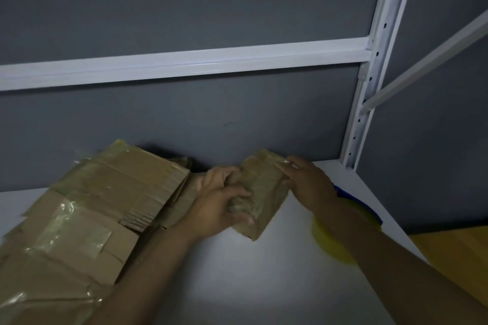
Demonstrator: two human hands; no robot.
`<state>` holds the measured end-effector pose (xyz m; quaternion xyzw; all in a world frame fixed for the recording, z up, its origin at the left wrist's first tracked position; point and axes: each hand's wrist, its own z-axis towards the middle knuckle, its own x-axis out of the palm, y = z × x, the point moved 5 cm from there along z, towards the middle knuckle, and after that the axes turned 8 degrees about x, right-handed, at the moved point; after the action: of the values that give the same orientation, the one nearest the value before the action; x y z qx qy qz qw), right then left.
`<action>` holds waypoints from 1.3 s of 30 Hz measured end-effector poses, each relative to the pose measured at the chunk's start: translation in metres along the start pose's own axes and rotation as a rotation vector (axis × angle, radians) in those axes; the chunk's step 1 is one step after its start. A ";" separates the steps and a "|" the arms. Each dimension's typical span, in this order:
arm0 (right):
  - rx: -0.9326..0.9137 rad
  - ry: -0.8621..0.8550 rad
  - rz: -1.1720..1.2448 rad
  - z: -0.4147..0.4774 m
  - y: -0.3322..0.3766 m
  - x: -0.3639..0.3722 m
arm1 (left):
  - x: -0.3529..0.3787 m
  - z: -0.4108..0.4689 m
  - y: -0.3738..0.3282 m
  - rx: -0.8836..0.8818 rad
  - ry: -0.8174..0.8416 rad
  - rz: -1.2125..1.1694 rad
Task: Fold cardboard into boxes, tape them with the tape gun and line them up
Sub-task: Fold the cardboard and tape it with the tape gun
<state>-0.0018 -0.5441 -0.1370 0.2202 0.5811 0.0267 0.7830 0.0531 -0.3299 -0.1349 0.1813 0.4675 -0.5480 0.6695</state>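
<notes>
A small flattened cardboard piece [260,192], brown with clear tape on it, is held above the white shelf [237,272] between both hands. My left hand [219,203] grips its near left edge with curled fingers. My right hand [306,179] holds its far right corner. To the left lies a pile of flattened, taped cardboard [87,214], spreading to the frame's bottom left corner. A yellow and blue object [351,221], perhaps the tape gun, lies mostly hidden under my right forearm.
A grey wall stands behind the shelf. A white horizontal rail [184,63] crosses it above, joined to a white perforated upright [369,66] on the right. A yellowish wooden surface [454,258] shows at the right edge.
</notes>
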 end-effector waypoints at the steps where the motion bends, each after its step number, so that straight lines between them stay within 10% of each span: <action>1: -0.055 0.053 -0.034 0.001 -0.002 0.003 | 0.002 0.002 -0.001 0.008 0.032 -0.055; 11: 0.482 0.132 -0.124 -0.082 -0.110 -0.026 | 0.036 0.025 -0.036 -0.175 -0.054 0.179; 17: 0.493 -0.065 0.048 -0.102 -0.115 -0.030 | 0.032 0.035 -0.071 -0.021 -0.186 0.327; 24: 0.370 -0.496 0.666 -0.105 -0.064 -0.088 | 0.032 0.041 -0.123 -0.362 0.002 -0.599; 30: 0.086 -0.072 0.951 -0.081 -0.038 -0.111 | 0.019 0.030 -0.117 -0.269 -0.064 -0.898; 39: -0.103 -0.068 0.834 -0.080 -0.004 -0.106 | -0.035 0.046 -0.116 -0.606 -0.261 -1.076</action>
<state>-0.1104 -0.5540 -0.0614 0.3979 0.4140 0.3630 0.7339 -0.0304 -0.3836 -0.0514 -0.3455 0.5420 -0.6690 0.3732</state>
